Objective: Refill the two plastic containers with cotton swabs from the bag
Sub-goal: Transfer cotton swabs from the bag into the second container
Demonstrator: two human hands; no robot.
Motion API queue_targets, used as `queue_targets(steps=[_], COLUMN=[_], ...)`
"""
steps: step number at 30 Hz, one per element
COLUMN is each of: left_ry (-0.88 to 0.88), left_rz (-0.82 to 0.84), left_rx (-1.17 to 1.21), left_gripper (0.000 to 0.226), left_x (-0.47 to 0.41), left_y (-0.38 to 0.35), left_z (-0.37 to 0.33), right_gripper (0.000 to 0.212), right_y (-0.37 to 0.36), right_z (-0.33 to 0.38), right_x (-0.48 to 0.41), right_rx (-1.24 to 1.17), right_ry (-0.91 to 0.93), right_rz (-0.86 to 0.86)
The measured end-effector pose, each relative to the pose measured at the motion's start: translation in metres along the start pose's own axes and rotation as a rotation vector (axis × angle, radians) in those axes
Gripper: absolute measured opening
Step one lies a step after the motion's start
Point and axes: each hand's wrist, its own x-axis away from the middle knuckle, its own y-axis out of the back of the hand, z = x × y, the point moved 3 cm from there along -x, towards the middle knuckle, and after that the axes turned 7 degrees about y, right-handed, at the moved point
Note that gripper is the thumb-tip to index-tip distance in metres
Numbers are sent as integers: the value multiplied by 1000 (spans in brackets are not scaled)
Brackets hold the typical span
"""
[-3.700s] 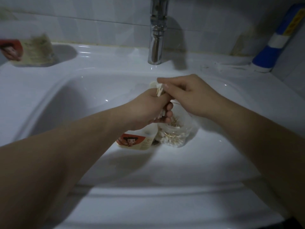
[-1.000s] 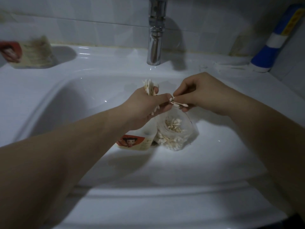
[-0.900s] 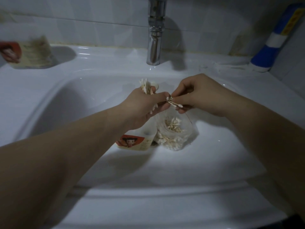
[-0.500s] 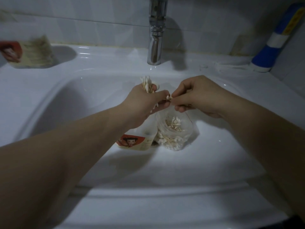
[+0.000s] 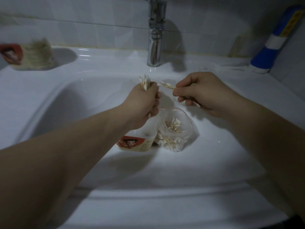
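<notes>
sink basin (image 5: 79, 103) left and near side: open | centre: labelled container (image 5: 137, 143) beside swab bag (image 5: 175, 131) | rear: faucet (image 5: 155, 40) overhangs | ledge (image 5: 109, 60): second container (image 5: 31, 57) left, blue bottle (image 5: 270, 47) right

Dim, blue-grey head view, wide-angle.
We record weak light from the left: the faucet (image 5: 155, 38) casts its shadow rightward on the wall (image 5: 82, 22), the container (image 5: 28, 55) at far left likewise; a broad soft shadow lies in the sink (image 5: 165, 204) bowl; small glints on the back rim. Container smeared by blur, straight edges bowed, corners darker, fine grain all over.
</notes>
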Motion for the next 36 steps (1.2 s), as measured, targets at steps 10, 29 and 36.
queue_targets(steps=[10, 29, 36], left_ry=[-122, -71, -37], left_rz=[128, -231, -45], left_rx=[-65, 177, -80], left_gripper=[34, 31, 31], left_x=[6, -6, 5], left_y=[-6, 19, 0], left_z=[-3, -15, -15], right_gripper=[12, 13, 14], right_y=[-22, -2, -8], right_z=[3, -2, -3], right_x=[9, 3, 7], right_rx=[-167, 83, 339], right_ry=[-40, -58, 97], right_rz=[99, 204, 362])
